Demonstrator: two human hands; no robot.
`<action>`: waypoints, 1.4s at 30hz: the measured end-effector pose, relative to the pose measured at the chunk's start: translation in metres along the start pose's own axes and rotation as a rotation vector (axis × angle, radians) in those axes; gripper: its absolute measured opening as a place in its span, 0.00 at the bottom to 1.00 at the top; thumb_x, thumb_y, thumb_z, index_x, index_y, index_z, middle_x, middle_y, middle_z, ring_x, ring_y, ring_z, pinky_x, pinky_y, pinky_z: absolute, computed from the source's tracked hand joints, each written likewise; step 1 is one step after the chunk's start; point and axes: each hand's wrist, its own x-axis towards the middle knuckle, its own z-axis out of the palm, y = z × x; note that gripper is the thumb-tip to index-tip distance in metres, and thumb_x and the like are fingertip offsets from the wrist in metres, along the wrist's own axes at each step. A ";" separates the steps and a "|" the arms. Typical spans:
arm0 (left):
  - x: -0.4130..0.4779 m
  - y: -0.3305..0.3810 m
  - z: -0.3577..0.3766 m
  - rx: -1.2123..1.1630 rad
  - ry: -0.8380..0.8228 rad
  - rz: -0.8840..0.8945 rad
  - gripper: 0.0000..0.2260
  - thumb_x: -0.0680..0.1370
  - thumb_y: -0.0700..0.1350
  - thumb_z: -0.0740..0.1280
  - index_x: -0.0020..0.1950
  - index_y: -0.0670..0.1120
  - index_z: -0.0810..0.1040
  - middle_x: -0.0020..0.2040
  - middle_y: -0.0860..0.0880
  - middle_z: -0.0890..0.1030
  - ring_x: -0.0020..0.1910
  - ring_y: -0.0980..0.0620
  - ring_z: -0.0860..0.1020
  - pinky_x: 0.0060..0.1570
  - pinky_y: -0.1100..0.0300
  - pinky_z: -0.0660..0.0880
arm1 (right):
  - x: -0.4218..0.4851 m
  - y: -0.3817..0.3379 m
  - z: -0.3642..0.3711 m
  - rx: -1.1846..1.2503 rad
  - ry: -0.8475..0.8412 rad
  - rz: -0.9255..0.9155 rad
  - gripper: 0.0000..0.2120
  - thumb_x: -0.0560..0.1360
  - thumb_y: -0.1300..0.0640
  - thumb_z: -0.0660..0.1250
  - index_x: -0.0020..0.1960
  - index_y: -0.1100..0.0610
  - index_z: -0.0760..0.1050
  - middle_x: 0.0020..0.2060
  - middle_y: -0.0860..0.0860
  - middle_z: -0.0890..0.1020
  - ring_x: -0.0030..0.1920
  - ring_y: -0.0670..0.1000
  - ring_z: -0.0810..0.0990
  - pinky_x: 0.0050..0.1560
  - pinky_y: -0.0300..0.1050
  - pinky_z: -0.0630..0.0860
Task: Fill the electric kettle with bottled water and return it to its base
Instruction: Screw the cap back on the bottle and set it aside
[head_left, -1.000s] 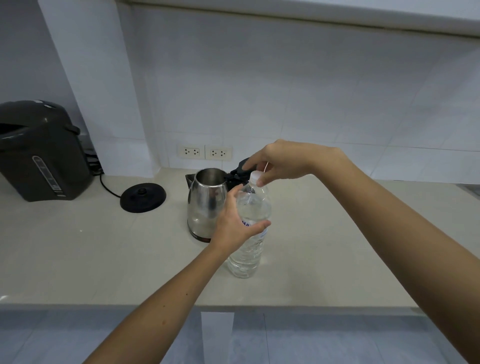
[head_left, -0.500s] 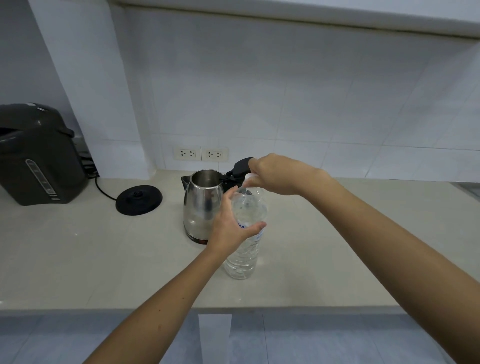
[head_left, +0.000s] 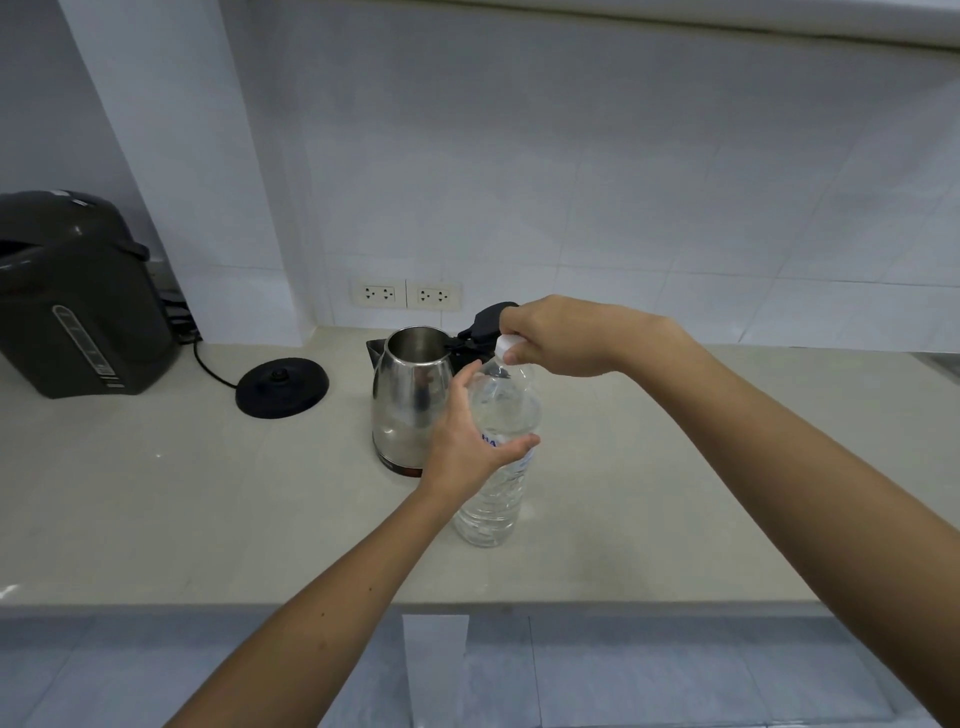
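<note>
A clear plastic water bottle stands upright on the counter, just right of the steel electric kettle. The kettle's lid is flipped open toward the back and it sits off its base. My left hand wraps around the bottle's upper body. My right hand pinches the white cap at the bottle's top; whether the cap is on the neck or just lifted off is unclear. The round black kettle base lies to the left of the kettle, with its cord running back.
A dark thermo pot stands at the far left against the wall. Two wall sockets sit behind the kettle. The beige counter ends in a front edge near me, with grey floor below.
My right hand has shifted on the bottle's cap, from covering it to pinching it from the right. The left hand keeps its hold. The view has tilted slightly.
</note>
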 end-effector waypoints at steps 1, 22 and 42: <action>0.000 0.000 0.001 0.003 0.005 0.000 0.45 0.65 0.50 0.80 0.74 0.53 0.58 0.67 0.59 0.66 0.66 0.66 0.64 0.56 0.79 0.61 | 0.000 0.000 0.002 0.002 0.010 0.008 0.11 0.80 0.47 0.59 0.40 0.47 0.61 0.37 0.44 0.69 0.45 0.54 0.72 0.43 0.49 0.69; -0.023 -0.053 0.002 0.005 -0.195 -0.111 0.46 0.64 0.53 0.79 0.75 0.57 0.56 0.70 0.62 0.68 0.68 0.62 0.68 0.63 0.65 0.66 | -0.006 0.000 0.082 0.825 0.466 0.122 0.16 0.76 0.47 0.66 0.62 0.48 0.73 0.55 0.43 0.81 0.58 0.42 0.77 0.62 0.44 0.73; -0.002 -0.066 0.033 0.154 -0.220 -0.124 0.41 0.58 0.58 0.79 0.68 0.49 0.68 0.60 0.53 0.79 0.61 0.52 0.77 0.59 0.55 0.74 | -0.008 0.018 0.115 1.175 0.677 0.118 0.20 0.71 0.62 0.74 0.60 0.52 0.75 0.49 0.50 0.84 0.51 0.48 0.83 0.55 0.44 0.78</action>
